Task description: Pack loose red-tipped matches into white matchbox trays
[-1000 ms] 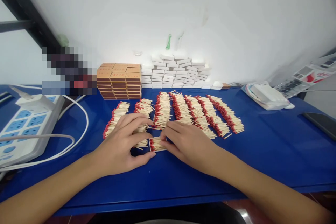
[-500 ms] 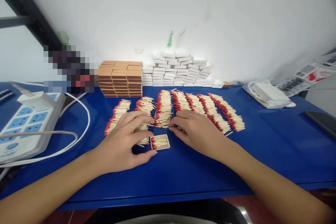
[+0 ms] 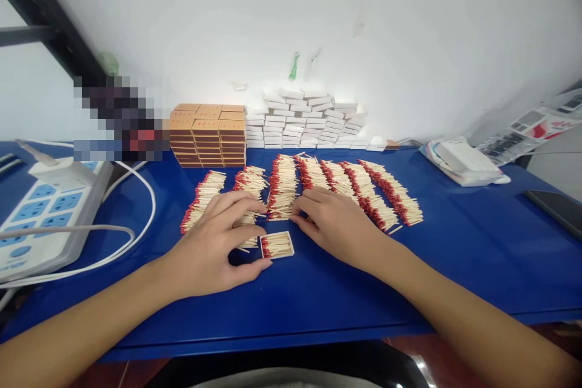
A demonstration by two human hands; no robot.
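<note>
Now my L hand (image 3: pixel 213 251) pinches the filled match tray (image 3: pixel 277 245) by its left end, near-centre on the blue table (image 3: pixel 454 267); R hand (image 3: pixel 336 224) rests loose-fingered, gripping nothing, on the match rows (image 3: pixel 368 194) just beyond.

right hand (image 3: pixel 334 224) off match tray (image 3: pixel 277 245), now on loose matches (image 3: pixel 391 197)

Both forearms are bare, coming in from 8 and 4 o'clock with no sleeve showing. The left hand (image 3: pixel 213 251) and right hand (image 3: pixel 334 224) have slim fingers and short nails.
</note>
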